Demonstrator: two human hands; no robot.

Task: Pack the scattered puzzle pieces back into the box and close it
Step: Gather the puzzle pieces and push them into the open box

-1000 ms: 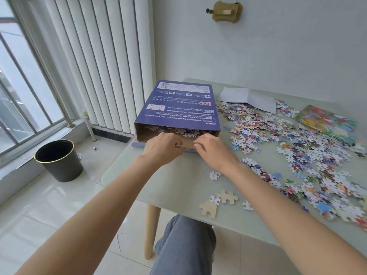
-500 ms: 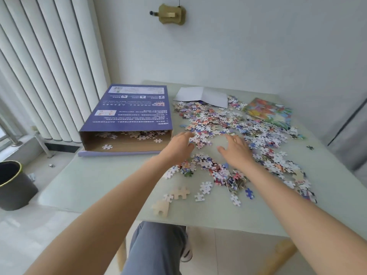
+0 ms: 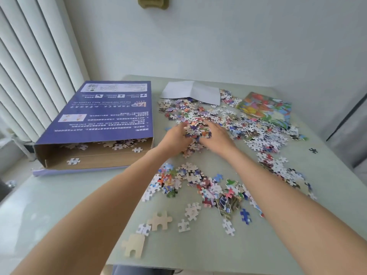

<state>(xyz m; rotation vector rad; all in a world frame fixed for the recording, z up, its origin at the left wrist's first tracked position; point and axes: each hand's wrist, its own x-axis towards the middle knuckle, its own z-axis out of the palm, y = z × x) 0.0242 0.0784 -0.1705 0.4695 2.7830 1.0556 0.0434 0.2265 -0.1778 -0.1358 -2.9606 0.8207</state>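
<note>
The purple puzzle box (image 3: 99,114) lies flat at the table's left, its near end open with a few pieces inside on the brown cardboard. Loose puzzle pieces (image 3: 256,133) cover the table's middle and right. My left hand (image 3: 174,137) and my right hand (image 3: 216,135) cup a heap of puzzle pieces (image 3: 196,128) between them, right of the box mouth. The heap is pressed between both palms and hides my fingertips. More pieces (image 3: 198,181) lie scattered nearer to me, between my forearms.
A folded white sheet (image 3: 190,92) lies at the back of the green table (image 3: 59,205). A colourful picture card (image 3: 266,108) sits at the back right. Two large plain pieces (image 3: 158,220) rest near the front edge. White vertical blinds hang on the left.
My hands left the box mouth and moved right into the pile, then closed together, scooping up a heap of pieces. My view has turned right.
</note>
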